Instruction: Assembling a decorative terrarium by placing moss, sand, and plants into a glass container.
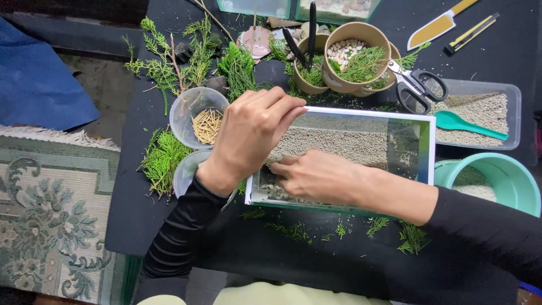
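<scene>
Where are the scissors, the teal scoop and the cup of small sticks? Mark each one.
scissors (416,86): head view, on the pivot where blades meet the black handles.
teal scoop (451,120): head view, on its bowl, lying in the clear tray of gravel.
cup of small sticks (206,125): head view, on the sticks inside the clear cup.

A black table (141,220) carries a glass tank (361,147), scissors (415,85), and green sprigs (164,158).

left hand (251,135) on glass tank (427,141) rim | right hand (316,176) inside on gravel (344,144)
</scene>
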